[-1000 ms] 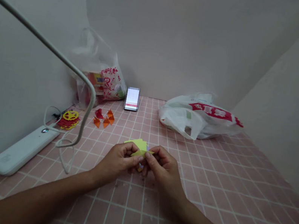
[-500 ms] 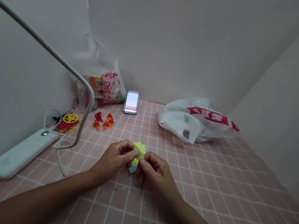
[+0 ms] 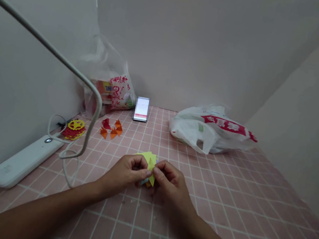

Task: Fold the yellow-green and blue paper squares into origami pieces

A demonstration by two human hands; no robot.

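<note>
Between my hands is a piece of folded yellow paper point(image 3: 150, 159), creased to points at its top and lower edge. My left hand point(image 3: 130, 168) pinches its left side between thumb and index finger. My right hand point(image 3: 170, 177) pinches the right side close beside the left thumb, so the two thumbs nearly meet. Bits of blue and orange show just under the yellow paper, partly covered by the fingers; I cannot tell whether they are joined to it.
Several folded orange and red paper pieces point(image 3: 113, 133) lie ahead to the left, near yellow and red gear-like cutouts point(image 3: 76, 124). A white power bank point(image 3: 22, 162), a cable point(image 3: 98, 106), a lit phone point(image 3: 141, 109), a clear bag point(image 3: 118, 92) and a white bag point(image 3: 191, 127) stand around.
The yellow paper has turned in my fingers, and a pointed corner now hangs down between the thumbs. Less of the blue part shows. Both hands have shifted slightly.
</note>
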